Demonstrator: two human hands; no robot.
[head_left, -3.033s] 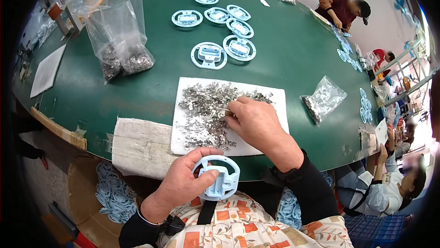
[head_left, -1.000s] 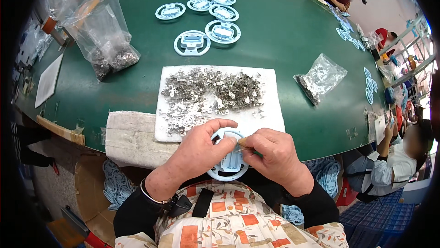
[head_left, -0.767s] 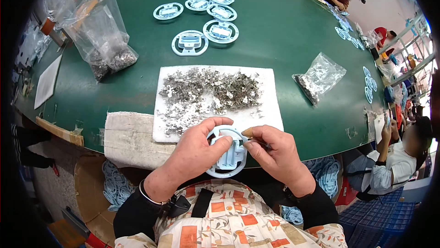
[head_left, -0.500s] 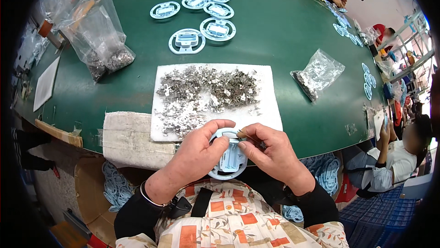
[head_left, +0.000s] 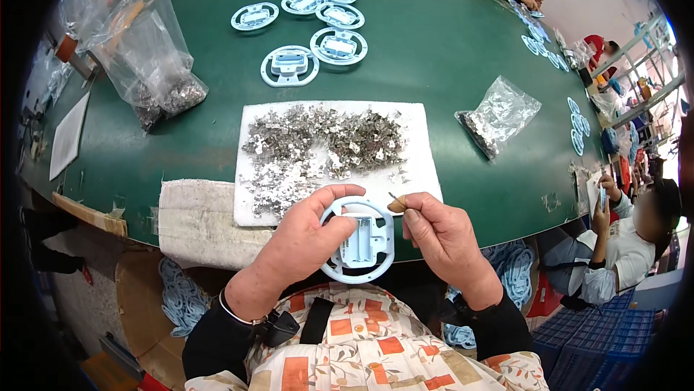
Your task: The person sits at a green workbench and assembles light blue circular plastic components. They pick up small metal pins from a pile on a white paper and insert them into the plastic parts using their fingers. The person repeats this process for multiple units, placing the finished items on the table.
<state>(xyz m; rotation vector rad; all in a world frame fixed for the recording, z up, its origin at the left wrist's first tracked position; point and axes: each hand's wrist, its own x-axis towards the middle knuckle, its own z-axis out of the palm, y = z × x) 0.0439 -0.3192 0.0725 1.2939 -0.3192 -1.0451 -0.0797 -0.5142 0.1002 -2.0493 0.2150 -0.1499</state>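
Observation:
My left hand (head_left: 307, 235) grips a light-blue plastic ring-shaped part (head_left: 385, 246), like a toy steering wheel, by its upper left side. A rectangular hollow that resembles a battery compartment sits in its middle, facing up. My right hand (head_left: 444, 235) is closed in a pinch just right of the ring and apart from it. From its fingertips pokes a thin dark sliver, too small to name; something brown covers the index fingertip. Beyond both hands, a white foam board (head_left: 419, 174) carries a spread of small shiny metal pieces (head_left: 289, 138).
Several similar blue parts (head_left: 289, 65) lie farther back on the green table (head_left: 405, 51). Clear bags of metal pieces stand left (head_left: 173, 94) and lie right (head_left: 499, 116). A whitish pad (head_left: 195, 217) is beside the board. Cartons below hold blue parts (head_left: 181, 297). Other people sit around.
My right hand has drawn away from the ring, to the right, with the thin sliver in its pinch. The ring's compartment is now less covered. My left hand keeps its grip.

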